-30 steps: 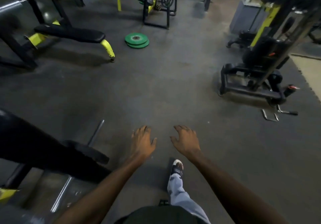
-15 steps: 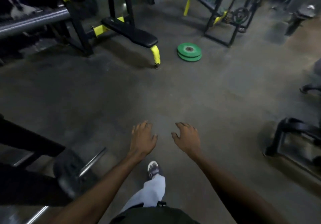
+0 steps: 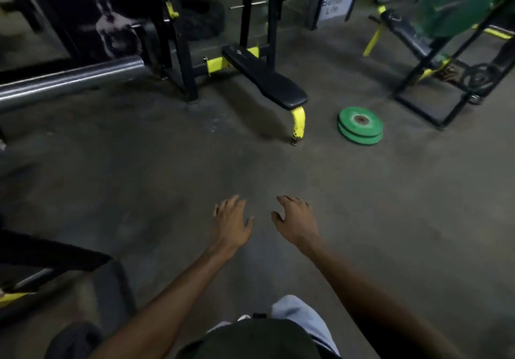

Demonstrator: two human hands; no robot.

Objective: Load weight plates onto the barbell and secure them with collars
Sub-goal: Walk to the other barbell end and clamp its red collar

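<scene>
Both hands, left (image 3: 231,223) and right (image 3: 296,220), hang open and empty over grey floor (image 3: 167,169) near stacked green plates (image 3: 360,129).

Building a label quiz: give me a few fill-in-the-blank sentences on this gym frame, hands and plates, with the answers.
1. The round green weight plates lie stacked on the grey floor, and they number ____.
2. The left hand and right hand are open and hold ____.
3. The black padded bench stands on a front leg coloured ____.
4. The bare steel barbell sleeve carries ____ plates.

Answers: two; nothing; yellow; no
</scene>
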